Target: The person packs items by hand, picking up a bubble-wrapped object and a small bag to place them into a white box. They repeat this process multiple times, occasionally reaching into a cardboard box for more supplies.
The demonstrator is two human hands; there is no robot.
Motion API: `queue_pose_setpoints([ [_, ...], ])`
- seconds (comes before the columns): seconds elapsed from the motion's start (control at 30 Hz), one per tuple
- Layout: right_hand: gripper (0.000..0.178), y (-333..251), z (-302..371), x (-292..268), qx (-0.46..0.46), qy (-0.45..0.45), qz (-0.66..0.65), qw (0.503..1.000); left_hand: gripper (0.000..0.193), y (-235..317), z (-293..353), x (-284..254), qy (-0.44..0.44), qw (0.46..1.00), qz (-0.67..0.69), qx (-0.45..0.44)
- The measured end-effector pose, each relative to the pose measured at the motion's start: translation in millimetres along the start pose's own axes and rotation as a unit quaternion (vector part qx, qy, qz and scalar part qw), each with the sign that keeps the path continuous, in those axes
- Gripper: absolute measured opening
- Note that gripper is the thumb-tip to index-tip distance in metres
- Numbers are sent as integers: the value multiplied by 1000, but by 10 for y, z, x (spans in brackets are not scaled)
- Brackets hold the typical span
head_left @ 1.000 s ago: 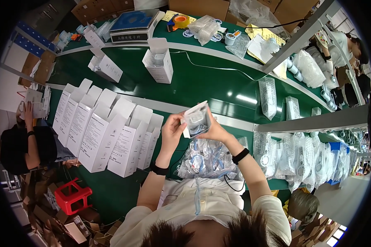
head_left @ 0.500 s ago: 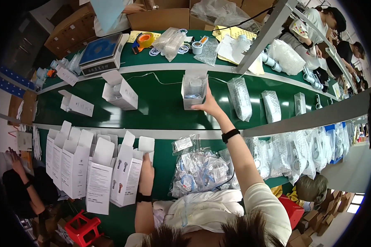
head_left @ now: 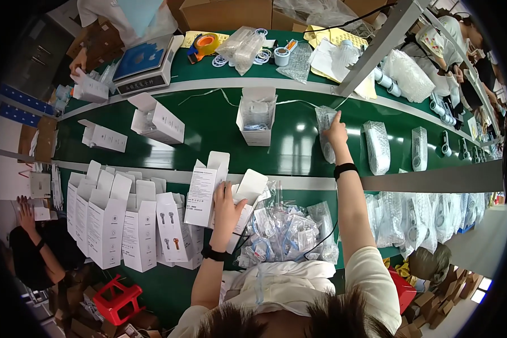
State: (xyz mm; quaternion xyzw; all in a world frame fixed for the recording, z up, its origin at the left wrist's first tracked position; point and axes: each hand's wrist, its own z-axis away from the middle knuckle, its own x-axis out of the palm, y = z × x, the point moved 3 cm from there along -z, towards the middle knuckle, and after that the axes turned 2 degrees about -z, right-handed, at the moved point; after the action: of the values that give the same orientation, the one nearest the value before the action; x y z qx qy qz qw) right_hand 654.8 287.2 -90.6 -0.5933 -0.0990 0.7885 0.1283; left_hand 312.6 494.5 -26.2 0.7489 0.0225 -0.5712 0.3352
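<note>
My left hand point(head_left: 226, 211) is closed on an open white carton point(head_left: 200, 194) with printed sides, above the near worktop. A second white carton point(head_left: 251, 186), flaps raised, leans against that hand's right side; whether the fingers hold it too is unclear. My right hand point(head_left: 337, 134) reaches far forward and grips a bubble-wrapped packet point(head_left: 325, 147) on the green belt, index finger stretched along its top. What is inside the wrap cannot be made out. Left of it stands an open white box point(head_left: 257, 135) containing a clear-wrapped item and a small bluish bag.
Open cartons point(head_left: 104, 225) crowd the near left, beside a pile of clear accessory bags point(head_left: 281, 231). More bubble-wrapped packets point(head_left: 376, 147) lie right along the belt. A grey post point(head_left: 372, 50) rises at the back right. Another person's hand point(head_left: 79, 62) touches a box at the far left.
My right hand has left the open box and moved right onto the bubble-wrapped packet. My left hand has moved right and up, bringing cartons away from the group.
</note>
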Motion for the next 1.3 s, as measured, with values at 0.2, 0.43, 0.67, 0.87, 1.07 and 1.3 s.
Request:
queue_pose_setpoints([
  [0.2,88,-15,521,-309,-161,-8,-476,864,71,-168,-101,77,-296,927,204,-109],
  [0.43,68,-366,1976,-691,-72,-160,-782,598,74,44,-34,-115,-231,930,283,-47],
  [0.67,56,-623,2530,-365,62,-164,-898,403,75,431,91,-328,-145,961,224,71],
  [0.87,63,-744,2655,-300,-71,68,-741,664,79,379,272,-238,-18,957,289,-1],
  [1.07,54,-848,2933,-411,-278,133,-614,726,82,404,368,-185,117,967,221,47],
  [1.3,32,-713,2583,-379,-506,46,-378,774,75,155,404,-238,138,927,302,175],
])
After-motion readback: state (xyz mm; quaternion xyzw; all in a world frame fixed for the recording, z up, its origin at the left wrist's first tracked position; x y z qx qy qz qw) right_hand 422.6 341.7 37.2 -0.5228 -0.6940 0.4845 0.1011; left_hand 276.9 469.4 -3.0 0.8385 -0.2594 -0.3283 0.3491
